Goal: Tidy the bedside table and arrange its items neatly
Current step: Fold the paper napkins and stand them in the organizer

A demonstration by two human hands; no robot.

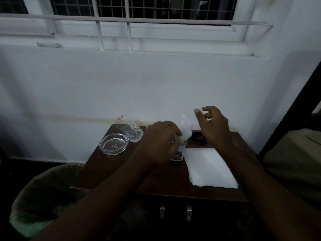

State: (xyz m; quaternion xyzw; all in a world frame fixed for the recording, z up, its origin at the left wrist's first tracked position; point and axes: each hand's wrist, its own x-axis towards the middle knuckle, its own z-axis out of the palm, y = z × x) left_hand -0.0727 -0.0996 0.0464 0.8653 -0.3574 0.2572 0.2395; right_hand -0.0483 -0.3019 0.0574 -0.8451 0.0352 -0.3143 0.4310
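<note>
Both hands are working at the table point(111, 173): left hand point(160, 142) pinching a white tissue point(185, 129), right hand point(212, 126) hovering open; placing it tidily likely comes next.

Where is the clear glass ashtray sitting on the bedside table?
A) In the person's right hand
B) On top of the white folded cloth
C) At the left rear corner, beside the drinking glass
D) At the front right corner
C: the glass ashtray rests at the table's left rear, right beside the drinking glass, clear of both hands.
</note>
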